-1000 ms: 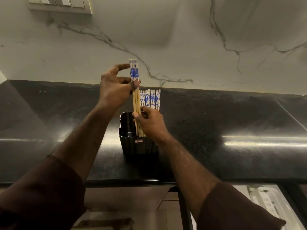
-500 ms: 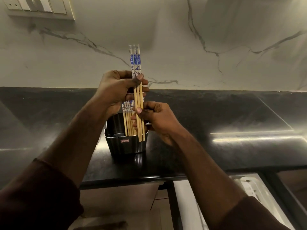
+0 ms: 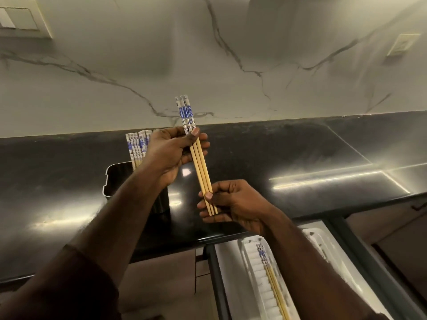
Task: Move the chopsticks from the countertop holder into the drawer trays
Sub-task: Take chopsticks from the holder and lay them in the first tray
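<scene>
We hold 3 chopsticks above the counter: our left hand pinches them near the patterned tops, our right hand grips the tips. The holder with more sits left. Others lie in the near tray.

Lower right: open drawer tray, chopsticks along its middle.
Centre left: holder stands on the surface.
Right of frame: surface bare, open passage.
</scene>
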A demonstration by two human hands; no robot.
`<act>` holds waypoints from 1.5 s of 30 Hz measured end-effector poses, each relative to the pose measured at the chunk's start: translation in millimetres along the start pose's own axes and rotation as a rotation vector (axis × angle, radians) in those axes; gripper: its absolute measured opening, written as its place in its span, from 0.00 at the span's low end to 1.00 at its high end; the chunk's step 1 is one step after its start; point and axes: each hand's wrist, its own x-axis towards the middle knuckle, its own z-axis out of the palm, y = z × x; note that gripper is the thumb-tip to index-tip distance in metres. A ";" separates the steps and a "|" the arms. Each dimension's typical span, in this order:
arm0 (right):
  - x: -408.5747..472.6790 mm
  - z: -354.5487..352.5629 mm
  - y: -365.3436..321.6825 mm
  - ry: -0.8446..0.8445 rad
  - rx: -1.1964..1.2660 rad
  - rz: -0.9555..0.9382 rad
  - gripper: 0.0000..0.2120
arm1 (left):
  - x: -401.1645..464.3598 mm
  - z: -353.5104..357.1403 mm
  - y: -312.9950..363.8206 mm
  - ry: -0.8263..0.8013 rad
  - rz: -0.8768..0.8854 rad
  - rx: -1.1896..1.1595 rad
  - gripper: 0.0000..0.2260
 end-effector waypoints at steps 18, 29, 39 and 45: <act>-130.5 -119.2 117.2 0.289 0.005 0.337 0.08 | -61.4 115.0 -172.3 -0.169 -0.431 0.053 0.08; -158.2 -160.6 219.0 0.332 -0.104 0.708 0.07 | -103.5 126.3 -313.9 -0.058 -0.832 -0.012 0.09; -112.7 -154.8 248.9 0.444 -0.194 0.773 0.11 | -84.8 127.2 -363.9 0.133 -0.933 0.102 0.08; -84.2 -144.4 264.7 0.534 -0.369 0.765 0.15 | -72.4 130.7 -374.7 0.215 -0.916 0.169 0.07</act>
